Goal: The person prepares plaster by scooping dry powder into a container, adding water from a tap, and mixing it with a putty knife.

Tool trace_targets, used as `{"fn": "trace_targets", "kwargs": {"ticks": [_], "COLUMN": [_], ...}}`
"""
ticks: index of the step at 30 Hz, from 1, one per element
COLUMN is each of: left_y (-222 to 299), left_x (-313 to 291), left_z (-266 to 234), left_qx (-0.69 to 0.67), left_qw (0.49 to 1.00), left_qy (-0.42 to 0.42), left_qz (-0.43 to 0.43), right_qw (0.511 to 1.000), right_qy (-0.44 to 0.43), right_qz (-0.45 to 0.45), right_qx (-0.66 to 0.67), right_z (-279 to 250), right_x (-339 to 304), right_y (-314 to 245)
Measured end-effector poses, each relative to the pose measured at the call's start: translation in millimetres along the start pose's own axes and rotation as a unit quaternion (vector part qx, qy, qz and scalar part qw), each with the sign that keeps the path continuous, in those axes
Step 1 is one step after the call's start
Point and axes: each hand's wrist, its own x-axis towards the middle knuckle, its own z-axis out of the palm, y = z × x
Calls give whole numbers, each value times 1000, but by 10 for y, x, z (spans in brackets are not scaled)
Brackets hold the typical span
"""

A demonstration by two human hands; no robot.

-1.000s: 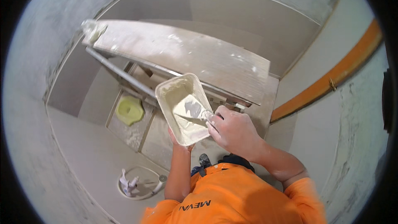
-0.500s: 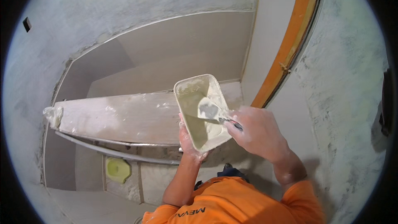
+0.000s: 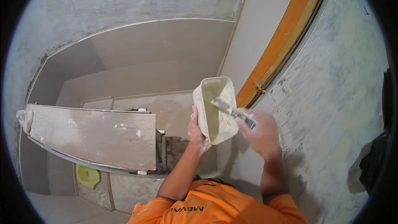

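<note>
My left hand (image 3: 198,132), smeared with white, grips a rectangular plastic tub (image 3: 200,108) by its left side and lower end. The tub is tilted so its inside faces me. Pale, creamy putty (image 3: 226,127) coats its right inner wall and bottom. In my right hand (image 3: 262,135), slightly blurred, is the handle of a putty knife (image 3: 223,105). Its metal blade is inside the tub's mouth with putty on and beside it. The right fingers are closed around the handle; part of the grip is hidden.
A putty-spotted board platform (image 3: 91,137) stands at left, above a yellow-green squat toilet pan (image 3: 88,176). An orange door frame (image 3: 286,25) rises beyond the tub. A rough plastered wall (image 3: 331,95) runs along the right, with a dark object (image 3: 373,164) at the edge.
My view has turned toward the right, so the platform sits farther left and its near end shows. The tub has shifted right, and the knife blade has changed angle inside it.
</note>
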Motion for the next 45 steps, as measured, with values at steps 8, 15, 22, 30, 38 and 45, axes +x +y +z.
{"fn": "trace_targets", "kwargs": {"ticks": [8,15,22,30,38,45], "left_y": [-115,-130,199,718,1240,1445], "left_x": [825,1507,2503,3410,4059,4232], "left_z": [-160,88,48,-65,-381,-514], "left_qx": [-55,14,-34,4,-103,-39], "left_qw": [998,996,995,990,984,992], "left_qy": [-25,-79,-88,-139,-129,-51], "left_qz": [28,-42,18,0,74,105], "right_qw": [993,989,996,994,999,990], "right_qy": [-57,119,-47,23,-7,-36], "right_qz": [69,54,70,31,-19,-17], "right_qx": [78,70,-6,-105,-41,-139], "right_z": [-95,201,485,855,1319,1522], "right_x": [162,787,1443,2678,3176,3658], "right_y": [195,599,746,875,718,673]}}
